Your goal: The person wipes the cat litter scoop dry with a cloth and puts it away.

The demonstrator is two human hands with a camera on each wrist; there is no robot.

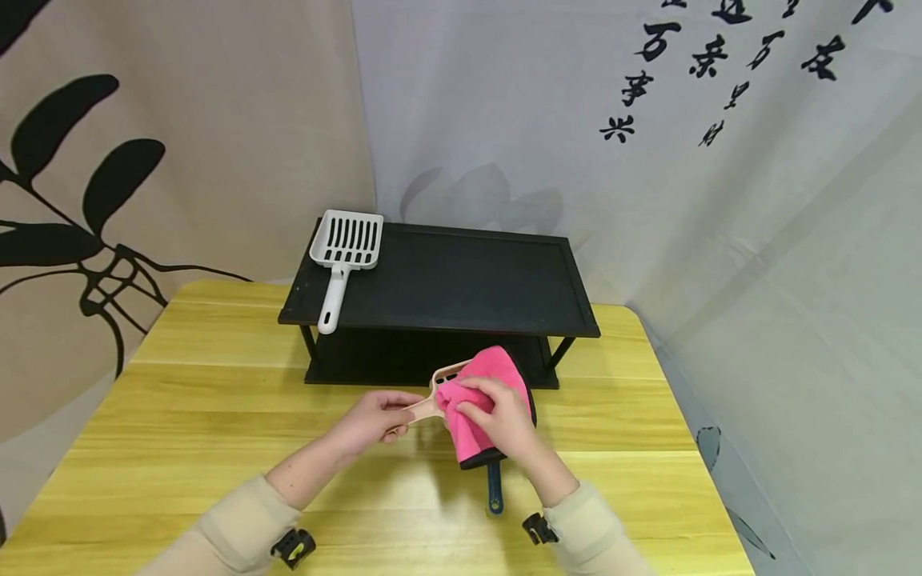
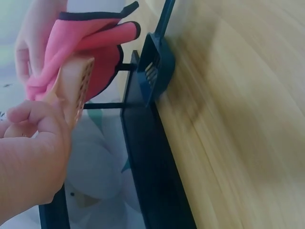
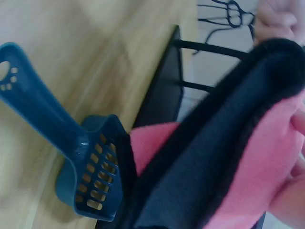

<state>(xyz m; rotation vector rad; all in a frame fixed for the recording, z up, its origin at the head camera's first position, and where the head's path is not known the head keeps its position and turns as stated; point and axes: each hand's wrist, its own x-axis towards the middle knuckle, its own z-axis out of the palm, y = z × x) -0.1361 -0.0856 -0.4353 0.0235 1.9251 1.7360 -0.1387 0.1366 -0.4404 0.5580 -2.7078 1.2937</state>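
My left hand [image 1: 376,416] grips the handle of a beige slotted litter scoop [image 1: 425,410], which is held up over the table. My right hand [image 1: 502,416] pinches a pink cloth [image 1: 499,366] with black edging, and the cloth is pressed over the scoop's head. In the left wrist view, the slotted side of the beige scoop [image 2: 72,83] shows beside the cloth's folds. Under the cloth, a dark blue litter scoop [image 1: 495,490] lies on the table; only its handle shows from the head. Its slotted head [image 3: 97,179] is visible in the right wrist view.
A black two-tier rack [image 1: 468,280] stands at the back of the wooden table [image 1: 216,400]. On its top shelf, at the left, lies a white litter scoop [image 1: 337,292], its handle sticking out past the front edge. Printed curtains [image 1: 490,96] hang behind.
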